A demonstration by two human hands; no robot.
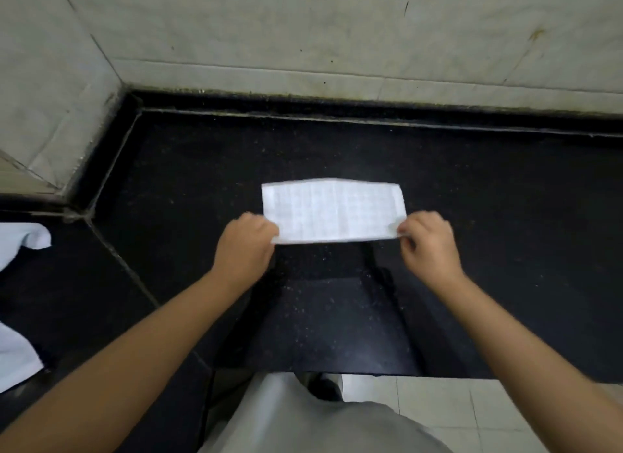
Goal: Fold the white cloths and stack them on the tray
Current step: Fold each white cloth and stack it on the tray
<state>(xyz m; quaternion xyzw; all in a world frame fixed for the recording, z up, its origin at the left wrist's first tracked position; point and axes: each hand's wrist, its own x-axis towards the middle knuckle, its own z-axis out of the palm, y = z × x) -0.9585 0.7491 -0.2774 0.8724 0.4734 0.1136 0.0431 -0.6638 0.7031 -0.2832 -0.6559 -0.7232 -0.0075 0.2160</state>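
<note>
A white cloth (332, 209) with a fine check weave lies as a folded band on the black stone counter (488, 216). My left hand (244, 246) pinches its near left corner. My right hand (428, 243) pinches its near right corner. The near edge is stretched between both hands, slightly lifted off the counter. More white cloths (20, 240) lie bunched at the left edge of the view. No tray is in view.
The counter meets tiled walls (337, 30) at the back and at the left, forming a corner. Another piece of white cloth (15, 354) lies at the lower left. The counter's front edge runs below my arms, with pale floor tiles (455, 412) beyond it.
</note>
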